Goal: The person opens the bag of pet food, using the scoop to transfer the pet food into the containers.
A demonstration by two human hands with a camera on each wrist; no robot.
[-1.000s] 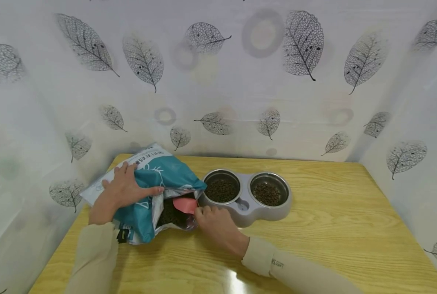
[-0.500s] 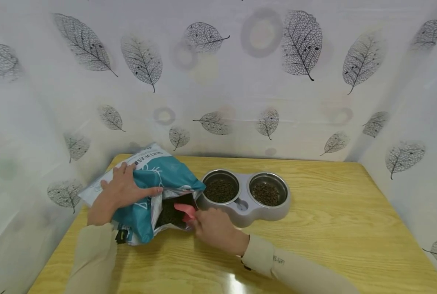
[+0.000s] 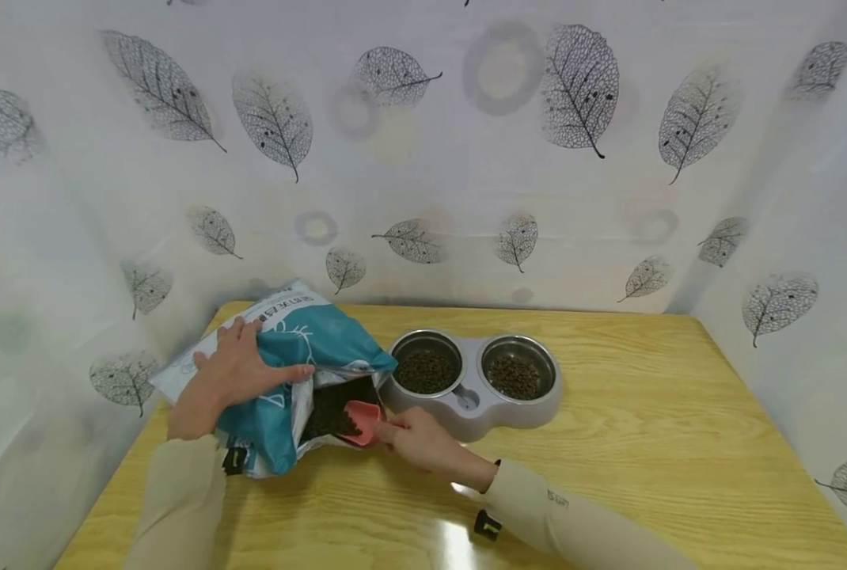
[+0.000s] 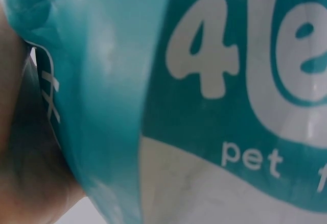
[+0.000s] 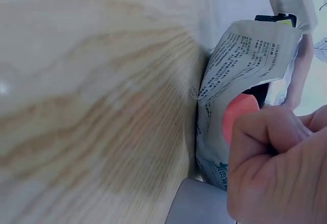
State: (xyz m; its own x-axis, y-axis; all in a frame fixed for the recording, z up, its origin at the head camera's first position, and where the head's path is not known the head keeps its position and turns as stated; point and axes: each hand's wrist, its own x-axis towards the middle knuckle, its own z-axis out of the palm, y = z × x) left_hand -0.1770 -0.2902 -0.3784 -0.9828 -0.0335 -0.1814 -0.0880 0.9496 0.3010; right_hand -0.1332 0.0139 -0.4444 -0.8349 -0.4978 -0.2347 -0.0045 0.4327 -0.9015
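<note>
A teal and white pet food bag point(image 3: 324, 328) lies on its side at the table's left, its mouth gaping toward the right and full of dark kibble point(image 3: 327, 416). My left hand point(image 3: 234, 372) rests on top of the bag with fingers and thumb spread; in the left wrist view the printed bag point(image 4: 204, 106) fills most of the picture. A pink scoop point(image 3: 365, 419) is inside the bag's mouth with kibble at its front edge. My right hand point(image 3: 419, 439) grips its handle, which the fingers mostly hide. In the right wrist view the curled fingers cover part of the scoop point(image 5: 237, 114).
Right of the bag stands a grey double feeder point(image 3: 476, 423) with two metal bowls point(image 3: 427, 362) point(image 3: 519, 368), each holding some brown kibble. The feeder's left end is close to the bag mouth. Wood-grain table point(image 3: 651, 443) extends right. A leaf-patterned curtain point(image 3: 452, 182) surrounds the table's back and sides.
The scoop has turned and dropped lower in the bag's mouth, now with its hollow showing and kibble at its edge. My right hand has turned with it. The left hand has stayed put.
</note>
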